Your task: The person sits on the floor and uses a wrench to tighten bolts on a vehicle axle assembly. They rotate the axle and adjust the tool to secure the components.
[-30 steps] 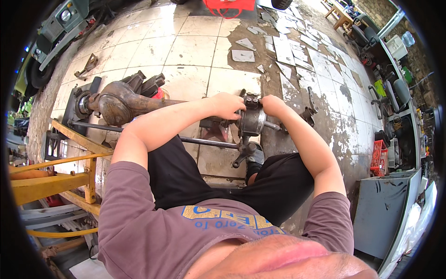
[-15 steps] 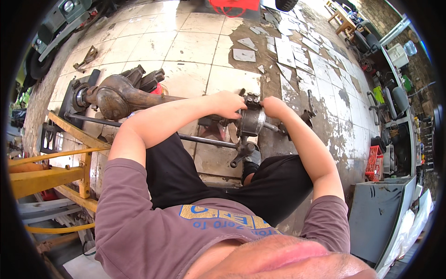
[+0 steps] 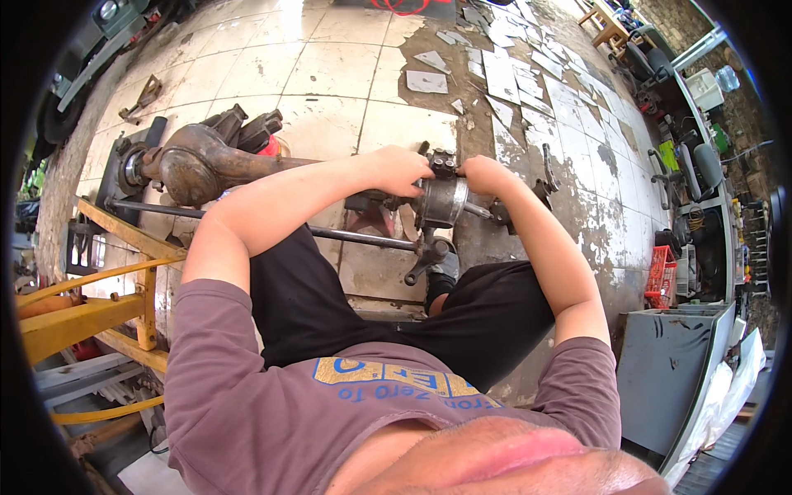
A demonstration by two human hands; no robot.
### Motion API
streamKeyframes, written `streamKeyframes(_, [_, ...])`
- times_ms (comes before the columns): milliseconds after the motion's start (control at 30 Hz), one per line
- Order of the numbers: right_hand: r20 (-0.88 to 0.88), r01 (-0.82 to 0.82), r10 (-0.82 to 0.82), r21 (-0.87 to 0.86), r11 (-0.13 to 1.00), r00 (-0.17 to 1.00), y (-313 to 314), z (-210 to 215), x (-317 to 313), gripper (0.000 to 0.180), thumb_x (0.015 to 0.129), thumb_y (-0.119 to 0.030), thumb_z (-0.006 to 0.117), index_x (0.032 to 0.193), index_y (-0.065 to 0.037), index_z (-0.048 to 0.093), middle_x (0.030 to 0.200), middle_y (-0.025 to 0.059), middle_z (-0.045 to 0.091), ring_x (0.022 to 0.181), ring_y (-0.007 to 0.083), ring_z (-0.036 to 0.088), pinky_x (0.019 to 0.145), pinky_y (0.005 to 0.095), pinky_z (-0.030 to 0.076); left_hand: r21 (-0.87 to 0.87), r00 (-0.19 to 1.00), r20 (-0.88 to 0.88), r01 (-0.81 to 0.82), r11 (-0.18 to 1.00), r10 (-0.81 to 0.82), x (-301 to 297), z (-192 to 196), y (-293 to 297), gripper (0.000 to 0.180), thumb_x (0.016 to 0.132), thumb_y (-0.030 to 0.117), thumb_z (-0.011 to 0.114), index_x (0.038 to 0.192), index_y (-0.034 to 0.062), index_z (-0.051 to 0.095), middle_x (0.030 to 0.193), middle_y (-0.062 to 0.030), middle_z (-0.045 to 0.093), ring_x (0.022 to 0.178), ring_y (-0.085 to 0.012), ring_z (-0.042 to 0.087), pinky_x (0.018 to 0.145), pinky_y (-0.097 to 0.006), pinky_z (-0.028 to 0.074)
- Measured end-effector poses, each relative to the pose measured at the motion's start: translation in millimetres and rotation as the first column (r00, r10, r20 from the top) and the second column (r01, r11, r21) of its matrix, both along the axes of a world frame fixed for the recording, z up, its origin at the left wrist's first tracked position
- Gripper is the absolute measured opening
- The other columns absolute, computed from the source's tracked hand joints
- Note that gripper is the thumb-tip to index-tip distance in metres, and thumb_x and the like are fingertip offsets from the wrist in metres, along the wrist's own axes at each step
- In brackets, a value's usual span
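A vehicle axle (image 3: pixel 272 167) lies across the floor in front of me, with a round brown differential housing (image 3: pixel 191 165) at its left. At its right end is a shiny metal cylinder (image 3: pixel 445 203) topped by a dark bolted block (image 3: pixel 443 162). My left hand (image 3: pixel 402 172) is closed, its fingers bent against the block's left side and the cylinder. My right hand (image 3: pixel 482 175) is closed at the block's right side; whatever its fingers hold is hidden. Below the axle runs a long steel rod (image 3: pixel 363 238), ending at a dark arm (image 3: pixel 427 262) beneath the cylinder.
A yellow metal frame (image 3: pixel 87 320) stands close on my left. To the right are a grey metal cabinet (image 3: pixel 672 371) and a red plastic crate (image 3: pixel 660 276). Broken tiles (image 3: pixel 502 76) lie ahead. A metal bracket (image 3: pixel 142 99) rests on the floor at far left.
The view has shifted slightly, so the scene sits a little higher and farther left. Both hands stay at the bolted block, with little visible change in their grip.
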State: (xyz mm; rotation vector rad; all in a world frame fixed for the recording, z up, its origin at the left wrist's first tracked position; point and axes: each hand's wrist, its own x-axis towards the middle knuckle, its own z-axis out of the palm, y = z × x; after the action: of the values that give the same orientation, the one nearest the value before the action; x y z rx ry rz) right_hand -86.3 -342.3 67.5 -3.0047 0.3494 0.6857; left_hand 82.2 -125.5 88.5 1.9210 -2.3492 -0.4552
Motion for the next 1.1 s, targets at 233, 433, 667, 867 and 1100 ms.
streamKeyframes(233, [-0.107,-0.015,0.015,0.008,1.0,0.994,5.3,13.3,2.0,0.033,0.093,-0.005,0.06,0.118,-0.007,0.081,0.113,0.0212,0.08,0.111,0.0395,0.076,0.096,0.0504,0.061,-0.043,0.998,-0.056,-0.006,0.999,0.004,1.0,-3.8,0.6,0.048,0.096,0.036,0.074,0.138,0.0133,0.071,0.121,-0.0111,0.073,0.115,-0.0326,0.073,0.095,-0.048,0.06])
streamKeyframes(433, [-0.083,0.086,-0.088,-0.022,0.996,0.993,3.1,-6.1,4.2,0.04,0.094,-0.004,0.058,0.127,-0.009,0.08,0.118,0.022,0.079,0.112,0.0399,0.076,0.097,0.0503,0.06,-0.093,0.998,-0.07,0.0,0.996,-0.006,5.5,-10.2,3.9,0.041,0.095,0.035,0.074,0.129,0.0132,0.076,0.12,-0.01,0.073,0.114,-0.0322,0.073,0.095,-0.048,0.061])
streamKeyframes(667, [-0.08,0.121,-0.124,-0.035,0.992,0.989,11.0,-1.8,10.2,0.038,0.091,-0.002,0.059,0.122,-0.008,0.08,0.117,0.022,0.08,0.111,0.0403,0.076,0.097,0.0495,0.061,-0.049,0.999,-0.042,0.004,0.999,-0.006,4.5,-5.1,4.3,0.04,0.094,0.035,0.075,0.127,0.014,0.078,0.12,-0.0098,0.073,0.113,-0.0323,0.074,0.094,-0.048,0.061])
streamKeyframes(867, [-0.117,0.089,-0.094,-0.046,0.995,0.989,4.0,-5.8,6.2,0.039,0.093,-0.003,0.059,0.125,-0.008,0.08,0.119,0.0217,0.079,0.112,0.0405,0.076,0.097,0.0503,0.06,0.008,1.0,0.012,0.016,1.0,-0.016,-3.6,1.1,-2.8,0.044,0.094,0.036,0.075,0.133,0.0163,0.075,0.123,-0.0092,0.072,0.114,-0.0315,0.074,0.093,-0.048,0.061])
streamKeyframes(1100, [-0.087,0.046,-0.047,-0.011,0.999,0.995,5.9,2.3,11.0,0.029,0.09,-0.002,0.063,0.113,-0.003,0.081,0.114,0.0228,0.08,0.108,0.0402,0.078,0.093,0.05,0.062,0.014,1.0,0.025,0.002,1.0,-0.002,2.2,-0.7,0.4,0.045,0.094,0.036,0.076,0.134,0.0169,0.075,0.122,-0.0093,0.072,0.113,-0.0321,0.073,0.093,-0.047,0.061])
